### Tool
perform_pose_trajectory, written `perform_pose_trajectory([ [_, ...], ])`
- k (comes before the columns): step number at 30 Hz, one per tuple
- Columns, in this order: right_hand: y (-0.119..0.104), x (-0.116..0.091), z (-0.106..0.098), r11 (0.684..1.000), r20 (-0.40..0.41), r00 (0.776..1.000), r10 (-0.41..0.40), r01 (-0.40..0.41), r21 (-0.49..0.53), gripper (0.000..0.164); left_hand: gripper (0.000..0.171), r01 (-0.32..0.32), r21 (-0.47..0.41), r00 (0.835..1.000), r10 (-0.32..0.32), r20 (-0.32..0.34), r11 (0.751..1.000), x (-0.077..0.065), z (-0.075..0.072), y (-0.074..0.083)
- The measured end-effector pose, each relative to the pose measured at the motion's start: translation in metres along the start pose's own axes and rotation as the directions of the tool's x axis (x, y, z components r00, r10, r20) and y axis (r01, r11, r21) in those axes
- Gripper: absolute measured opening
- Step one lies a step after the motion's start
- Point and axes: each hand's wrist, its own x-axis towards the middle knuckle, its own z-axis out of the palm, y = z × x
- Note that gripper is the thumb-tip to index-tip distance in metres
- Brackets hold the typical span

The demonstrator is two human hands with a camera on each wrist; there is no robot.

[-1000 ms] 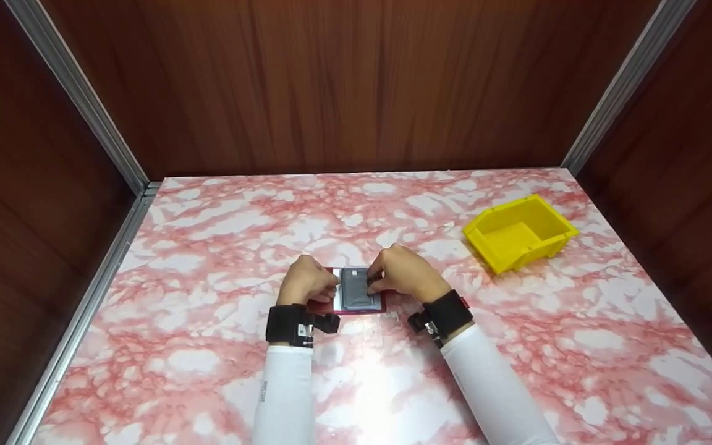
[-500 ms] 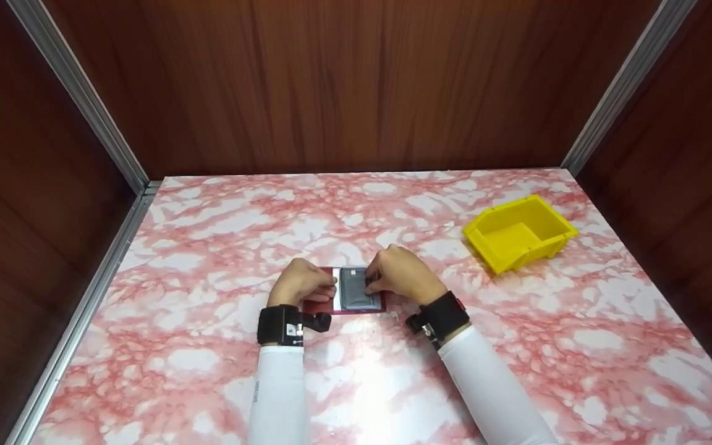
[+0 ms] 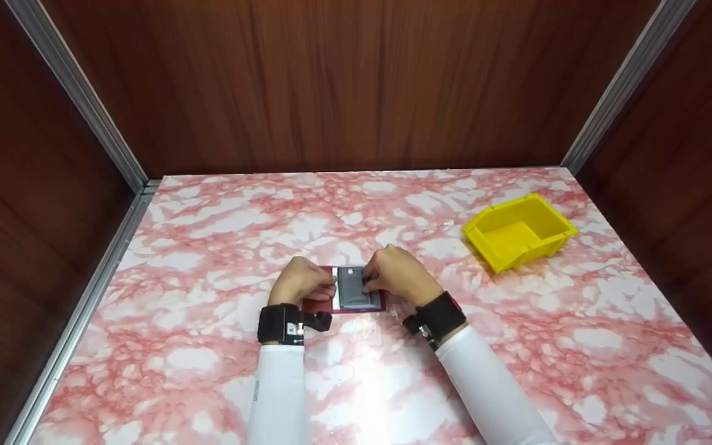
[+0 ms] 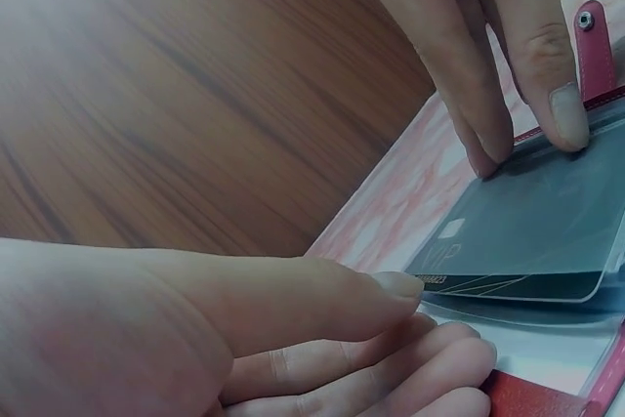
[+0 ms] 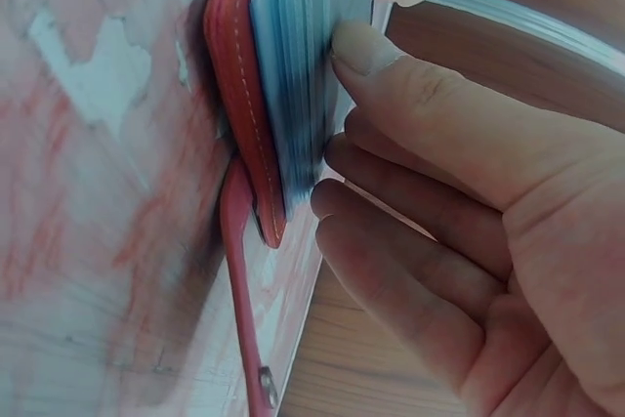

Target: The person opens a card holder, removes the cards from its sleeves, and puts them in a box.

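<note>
A red card holder (image 3: 317, 305) lies opened flat on the table, its stack of clear sleeves (image 5: 293, 75) on the right half. The top sleeve holds a dark grey card (image 4: 508, 231) printed "VIP", whose edge strip shows below the sleeve's rim in the left wrist view. My right hand (image 3: 402, 274) has its thumb (image 5: 366, 51) on the card's face, with fingers bent at the stack's side. My left hand (image 3: 300, 281) is at the card's left edge, thumb tip (image 4: 400, 285) over its corner and fingers curled beneath, pinching there.
A yellow bin (image 3: 510, 238) stands at the back right of the pink marbled table (image 3: 207, 377). The holder's strap with a snap (image 4: 591, 51) sticks out beyond its right side. Brown wood-look panels (image 3: 356, 86) enclose the back and sides.
My left hand has shifted a little to the left. The right hand and the card have slid slightly left over the holder, which stays in place.
</note>
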Motion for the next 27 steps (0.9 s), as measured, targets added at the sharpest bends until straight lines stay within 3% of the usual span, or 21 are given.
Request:
perform_pose_trajectory([
  [13,-0.0017,0.0003,0.0023,1.0,0.0,1.0,0.02,-0.02,0.001,0.021,0.014,0.013,0.029,1.0,-0.014,0.009,0.999,0.0034,0.0044,-0.0002],
  [27,-0.0042,0.0013,0.0009,0.999,0.0,1.0,-0.016,0.016,-0.041,0.017,0.014,0.013,0.041,1.0,-0.013,0.017,0.999,0.0038,0.0054,0.0003],
])
